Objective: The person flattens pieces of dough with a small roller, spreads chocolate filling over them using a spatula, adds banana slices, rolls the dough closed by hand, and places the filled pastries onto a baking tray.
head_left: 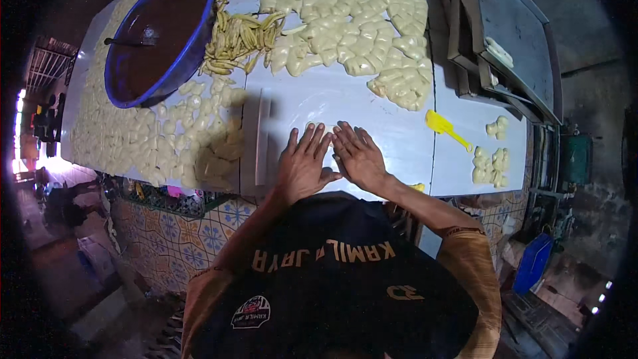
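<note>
My left hand [303, 165] and my right hand [359, 159] lie flat, side by side, on the white tabletop [299, 96] just in front of me. Their fingers are stretched out and the fingertips nearly meet. Whatever may be under the palms is hidden. Left of my left hand lies a long pale rod [263, 136]. Several rounded pieces of pale dough [186, 136] cover the table's left part. Beyond my hands, flattened dough pieces [362, 23] lie close together. A yellow scoop-like tool [444, 126] rests to the right of my right hand.
At the far left stands a blue basin [193, 70] of brown contents with a dark handle sticking out. Beside it is a heap of yellow, banana-like strips [242, 36]. Small dough pieces [490, 166] lie at the right, near stacked wooden trays [515, 40].
</note>
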`<state>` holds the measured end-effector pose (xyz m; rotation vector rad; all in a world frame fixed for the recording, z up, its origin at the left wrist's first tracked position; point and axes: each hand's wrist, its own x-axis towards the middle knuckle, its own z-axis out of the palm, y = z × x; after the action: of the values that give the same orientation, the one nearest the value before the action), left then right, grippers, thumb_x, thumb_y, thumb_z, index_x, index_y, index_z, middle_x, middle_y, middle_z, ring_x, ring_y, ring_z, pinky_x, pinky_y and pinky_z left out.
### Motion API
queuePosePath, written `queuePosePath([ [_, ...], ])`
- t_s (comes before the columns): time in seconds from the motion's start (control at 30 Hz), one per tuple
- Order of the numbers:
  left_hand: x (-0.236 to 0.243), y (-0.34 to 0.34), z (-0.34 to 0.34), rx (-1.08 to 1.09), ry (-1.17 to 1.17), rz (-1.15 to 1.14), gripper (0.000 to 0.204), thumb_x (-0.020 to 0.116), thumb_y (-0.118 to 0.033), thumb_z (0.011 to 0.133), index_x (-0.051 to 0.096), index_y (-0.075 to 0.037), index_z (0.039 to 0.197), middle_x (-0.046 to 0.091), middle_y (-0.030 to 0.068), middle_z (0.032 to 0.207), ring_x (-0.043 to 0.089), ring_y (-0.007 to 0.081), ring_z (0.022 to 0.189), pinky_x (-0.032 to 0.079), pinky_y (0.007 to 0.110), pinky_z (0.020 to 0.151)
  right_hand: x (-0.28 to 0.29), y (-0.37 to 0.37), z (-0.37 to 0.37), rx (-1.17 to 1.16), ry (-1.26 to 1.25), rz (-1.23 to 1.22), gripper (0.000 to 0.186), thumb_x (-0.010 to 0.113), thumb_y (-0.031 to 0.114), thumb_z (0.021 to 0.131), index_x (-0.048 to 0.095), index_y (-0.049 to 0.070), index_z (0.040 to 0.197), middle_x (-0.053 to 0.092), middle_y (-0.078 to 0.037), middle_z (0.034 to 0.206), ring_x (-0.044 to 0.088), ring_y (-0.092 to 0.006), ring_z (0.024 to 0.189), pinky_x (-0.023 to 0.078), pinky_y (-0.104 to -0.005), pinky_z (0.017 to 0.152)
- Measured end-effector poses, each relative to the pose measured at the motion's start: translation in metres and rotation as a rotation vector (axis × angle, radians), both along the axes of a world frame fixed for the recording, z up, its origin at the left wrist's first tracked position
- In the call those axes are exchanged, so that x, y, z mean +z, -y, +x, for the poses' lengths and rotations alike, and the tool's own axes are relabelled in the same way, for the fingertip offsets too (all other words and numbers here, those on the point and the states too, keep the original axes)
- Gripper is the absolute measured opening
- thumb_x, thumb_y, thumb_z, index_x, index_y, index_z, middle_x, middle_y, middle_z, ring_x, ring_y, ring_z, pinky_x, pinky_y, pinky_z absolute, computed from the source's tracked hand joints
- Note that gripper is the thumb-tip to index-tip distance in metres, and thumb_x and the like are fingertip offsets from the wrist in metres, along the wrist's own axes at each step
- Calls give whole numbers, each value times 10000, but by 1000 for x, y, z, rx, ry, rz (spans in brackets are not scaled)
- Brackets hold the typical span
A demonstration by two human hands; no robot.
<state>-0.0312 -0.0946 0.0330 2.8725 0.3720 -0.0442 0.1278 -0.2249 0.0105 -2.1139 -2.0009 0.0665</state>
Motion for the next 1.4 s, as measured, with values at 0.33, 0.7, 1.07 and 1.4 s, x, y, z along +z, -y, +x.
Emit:
queuePosePath([
  [0.33,-30,5,-76,906,107,-162,594,634,-47,865,454,12,1428,546,252,1311,555,460,1123,408,550,983,5,20,11,-94,-83,-53,478,600,237,964,565,30,1394,501,-140,1521,381,-358,1463,354,-541,1139],
  [0.7,-35,-41,-13,204,511,32,408,595,75,767,676,-20,1155,629,190,1117,590,379,1014,463,459,914,-15,6,20,-197,-332,359,286,727,142,874,669,9,1120,623,-159,1054,601,-349,977,524,-446,804],
  [1.07,-47,-23,-4,387,156,251,626,560,-350,996,436,-18,1513,326,198,1624,263,370,1520,129,681,1187,-25,7,19,-320,-205,201,358,647,344,940,711,146,1232,558,-134,1217,514,-309,1104,400,-456,923],
  [1.4,-45,-130,138,613,375,345,665,437,-407,1045,260,-98,1607,200,231,1660,126,509,1519,144,814,1066,-4,-64,77,-600,-66,249,340,600,329,984,681,221,1297,486,-232,1268,426,-381,1195,321,-522,986],
])
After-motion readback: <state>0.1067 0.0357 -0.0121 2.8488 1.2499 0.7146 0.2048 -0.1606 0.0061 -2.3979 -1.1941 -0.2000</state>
